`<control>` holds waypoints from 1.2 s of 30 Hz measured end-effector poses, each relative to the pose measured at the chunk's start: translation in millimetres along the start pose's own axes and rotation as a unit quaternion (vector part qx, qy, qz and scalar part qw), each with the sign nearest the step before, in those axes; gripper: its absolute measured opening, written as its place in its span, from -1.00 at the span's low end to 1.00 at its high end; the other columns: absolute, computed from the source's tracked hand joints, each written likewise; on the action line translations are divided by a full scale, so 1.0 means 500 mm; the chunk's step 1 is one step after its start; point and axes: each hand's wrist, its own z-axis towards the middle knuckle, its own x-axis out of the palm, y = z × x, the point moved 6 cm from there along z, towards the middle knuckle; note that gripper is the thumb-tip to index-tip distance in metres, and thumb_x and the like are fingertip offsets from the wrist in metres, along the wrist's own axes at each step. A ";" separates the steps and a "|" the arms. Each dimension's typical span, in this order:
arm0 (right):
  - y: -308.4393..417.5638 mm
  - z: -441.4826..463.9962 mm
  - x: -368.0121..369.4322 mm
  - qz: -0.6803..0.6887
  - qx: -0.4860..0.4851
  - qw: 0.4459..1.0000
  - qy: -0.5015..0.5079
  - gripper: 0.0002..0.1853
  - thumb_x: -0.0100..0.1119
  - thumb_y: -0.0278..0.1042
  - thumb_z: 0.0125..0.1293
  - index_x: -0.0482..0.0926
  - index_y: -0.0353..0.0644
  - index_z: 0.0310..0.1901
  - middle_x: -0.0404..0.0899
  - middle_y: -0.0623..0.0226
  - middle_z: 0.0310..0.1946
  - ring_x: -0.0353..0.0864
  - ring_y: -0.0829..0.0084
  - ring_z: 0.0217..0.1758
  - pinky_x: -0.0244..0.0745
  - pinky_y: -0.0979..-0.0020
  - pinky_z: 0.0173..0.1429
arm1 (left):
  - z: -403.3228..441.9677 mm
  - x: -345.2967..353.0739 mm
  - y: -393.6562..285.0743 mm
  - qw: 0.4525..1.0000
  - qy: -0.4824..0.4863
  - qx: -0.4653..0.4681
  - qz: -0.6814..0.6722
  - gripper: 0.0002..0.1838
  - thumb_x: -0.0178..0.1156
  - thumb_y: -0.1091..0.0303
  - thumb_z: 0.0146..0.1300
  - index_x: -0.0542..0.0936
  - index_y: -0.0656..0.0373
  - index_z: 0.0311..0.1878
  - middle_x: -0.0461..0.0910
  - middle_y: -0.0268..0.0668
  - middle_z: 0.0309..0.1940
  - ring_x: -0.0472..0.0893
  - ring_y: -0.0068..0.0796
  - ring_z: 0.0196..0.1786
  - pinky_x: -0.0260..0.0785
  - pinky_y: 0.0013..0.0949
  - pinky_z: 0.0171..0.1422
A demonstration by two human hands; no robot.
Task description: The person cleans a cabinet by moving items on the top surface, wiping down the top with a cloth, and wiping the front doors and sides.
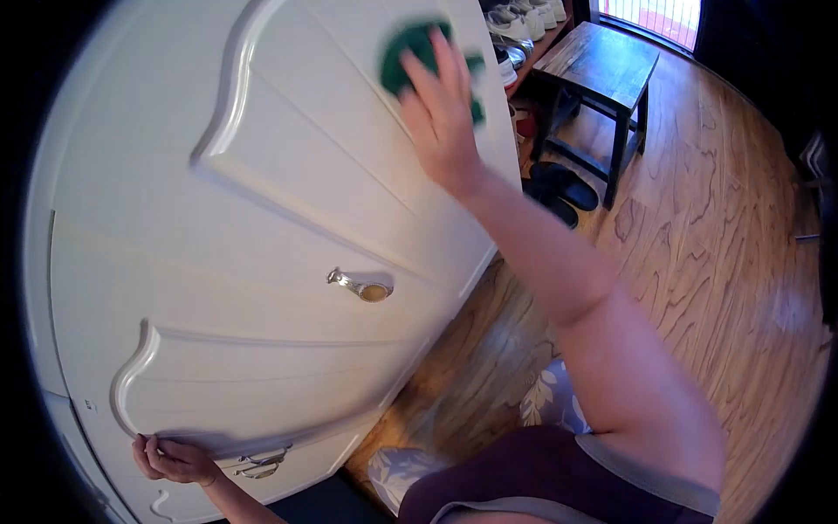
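A dark green cloth (pixel 408 57) lies against the upper part of a white cabinet door (pixel 305 192). My right hand (pixel 443 131) presses on it with fingers spread, slightly blurred by motion. At the lower left, my left hand (pixel 175 460) has its fingers curled against the door's raised moulding; whether something is inside them is hidden. Between the two hands a metal handle (pixel 360 286) with an oval yellowish inset is fixed to the door. Further handles (pixel 262 461) sit low down, just right of my left hand.
To the right of the cabinet stands a dark wooden stool (pixel 602 65), with black slippers (pixel 566 188) on the wood floor (pixel 698 262) near its legs. Behind it a shoe rack (pixel 543 44) holds several shoes. A patterned fabric (pixel 554 397) shows below my right arm.
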 end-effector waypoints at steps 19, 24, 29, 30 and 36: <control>0.153 0.173 0.029 -0.030 -0.153 0.988 -0.011 -0.59 0.15 -0.41 0.23 0.49 -0.13 0.14 0.32 -0.05 0.24 0.32 0.04 0.19 0.20 0.10 0.23 | -0.008 0.003 0.006 1.000 -0.002 -0.014 -0.020 -0.83 -0.07 0.57 0.37 0.46 0.31 -0.03 0.30 -0.06 0.15 0.40 -0.13 0.17 0.37 -0.15 0.21; 0.028 -0.130 -0.001 -0.073 -0.026 0.994 0.072 -0.53 0.25 -0.43 0.08 0.51 -0.10 0.10 0.26 0.06 0.33 0.22 0.04 0.32 0.05 0.03 0.37 | -0.010 0.004 0.007 0.999 -0.006 -0.025 -0.023 -0.81 -0.06 0.46 0.41 0.46 0.30 -0.01 0.32 -0.04 0.13 0.39 -0.11 0.18 0.37 -0.16 0.24; -0.106 -0.491 -0.095 -0.106 0.141 0.954 0.243 -0.59 0.19 -0.59 0.12 0.45 -0.39 0.05 0.16 -0.20 0.31 0.23 -0.15 0.30 0.20 0.05 0.35 | -0.012 0.002 0.011 1.000 0.010 -0.015 -0.006 -0.83 -0.06 0.58 0.38 0.46 0.33 -0.03 0.29 -0.06 0.16 0.40 -0.13 0.18 0.38 -0.18 0.22; -0.109 -0.497 -0.096 -0.101 0.168 0.950 0.241 -0.60 0.19 -0.60 0.13 0.45 -0.40 0.05 0.18 -0.21 0.30 0.25 -0.15 0.28 0.22 0.05 0.34 | -0.013 0.002 0.014 1.000 0.008 -0.016 -0.005 -0.83 -0.06 0.58 0.37 0.46 0.33 -0.03 0.29 -0.05 0.16 0.40 -0.13 0.18 0.39 -0.18 0.22; 0.058 -0.110 -0.029 0.044 0.029 0.997 0.056 -0.63 0.33 -0.58 0.01 0.58 -0.26 -0.07 0.39 -0.06 0.06 0.42 -0.01 0.14 0.36 0.20 0.24 | -0.011 0.001 0.001 1.000 0.012 -0.013 0.016 -0.83 -0.05 0.58 0.37 0.45 0.33 -0.02 0.29 -0.06 0.15 0.41 -0.14 0.18 0.40 -0.19 0.22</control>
